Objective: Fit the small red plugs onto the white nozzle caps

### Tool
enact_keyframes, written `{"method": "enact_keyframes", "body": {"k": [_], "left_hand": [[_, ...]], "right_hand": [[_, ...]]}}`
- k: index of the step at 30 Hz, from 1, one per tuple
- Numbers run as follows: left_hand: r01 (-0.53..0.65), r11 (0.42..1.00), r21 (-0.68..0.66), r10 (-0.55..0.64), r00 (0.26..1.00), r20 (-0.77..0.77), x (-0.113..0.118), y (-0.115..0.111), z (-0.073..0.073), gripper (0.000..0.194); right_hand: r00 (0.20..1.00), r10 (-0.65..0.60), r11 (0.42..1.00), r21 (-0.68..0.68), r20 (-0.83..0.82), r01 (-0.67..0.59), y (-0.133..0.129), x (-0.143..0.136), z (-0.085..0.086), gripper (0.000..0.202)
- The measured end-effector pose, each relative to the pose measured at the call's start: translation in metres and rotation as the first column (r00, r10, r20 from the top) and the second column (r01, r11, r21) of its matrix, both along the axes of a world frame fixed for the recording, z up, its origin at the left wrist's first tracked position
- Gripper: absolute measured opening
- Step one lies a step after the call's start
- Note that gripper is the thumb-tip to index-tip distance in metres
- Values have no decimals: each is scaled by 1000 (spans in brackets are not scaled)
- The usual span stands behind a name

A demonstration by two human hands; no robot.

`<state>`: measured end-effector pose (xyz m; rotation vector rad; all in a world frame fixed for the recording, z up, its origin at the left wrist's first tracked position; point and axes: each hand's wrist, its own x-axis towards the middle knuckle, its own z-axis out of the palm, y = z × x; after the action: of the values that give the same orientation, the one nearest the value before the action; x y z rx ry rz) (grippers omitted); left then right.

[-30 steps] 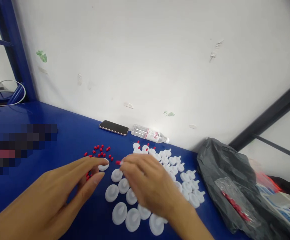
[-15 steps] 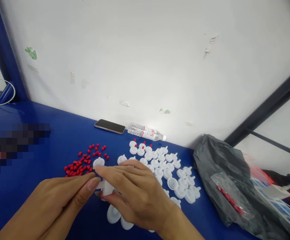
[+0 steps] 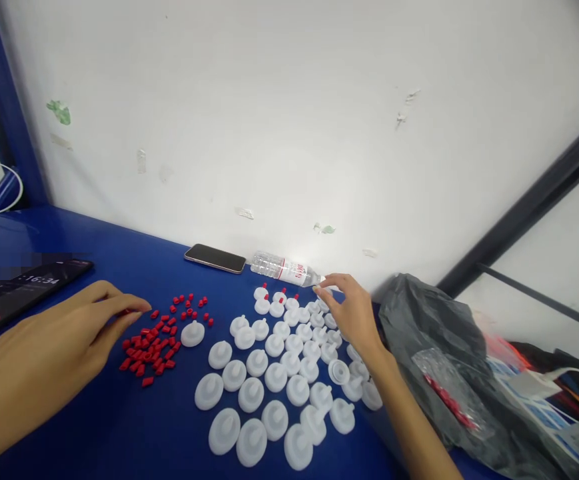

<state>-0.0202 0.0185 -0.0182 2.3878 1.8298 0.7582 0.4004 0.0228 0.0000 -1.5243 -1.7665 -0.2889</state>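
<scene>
My left hand hovers at the left edge of a pile of small red caps. Its thumb and fingers are drawn together, and a speck of red shows near them; whether it is gripped is unclear. My right hand reaches to the back of a spread of white round lids with short spouts. Its thumb and index finger pinch beside the neck of a clear plastic bottle; the fingertips hide what is between them. Several lids at the back carry red caps. One white lid lies beside the red pile.
A phone lies by the white wall, another phone at the left of the blue table. On the right are a dark plastic bag and a clear bag with red pieces.
My hands, together around a white piece before, have parted. The left went left to the red caps; the right went back and right to the far lids. The white piece is no longer visible between them.
</scene>
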Motion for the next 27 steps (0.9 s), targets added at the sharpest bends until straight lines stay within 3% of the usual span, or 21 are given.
{"method": "enact_keyframes", "body": {"k": [3,8,14,27], "left_hand": [[-1,999,-49,-3,998,-63,-3,3,-5,42],[-64,981,-185,46,994,-100,-3,7,0,39],[4,996,-86,-13,995,-98,-5,16,-10,41],[-7,972,-234,-21,993,-116,-6,17,-11,38]], "right_hand": [[998,5,999,-43,55,-3,3,-5,-5,22],[996,-4,992,-128,85,15,7,-4,-4,16],[990,-18,982,-183,139,43,12,-3,-12,19],[980,100,975,-214,172,-62,18,-7,-19,31]]}}
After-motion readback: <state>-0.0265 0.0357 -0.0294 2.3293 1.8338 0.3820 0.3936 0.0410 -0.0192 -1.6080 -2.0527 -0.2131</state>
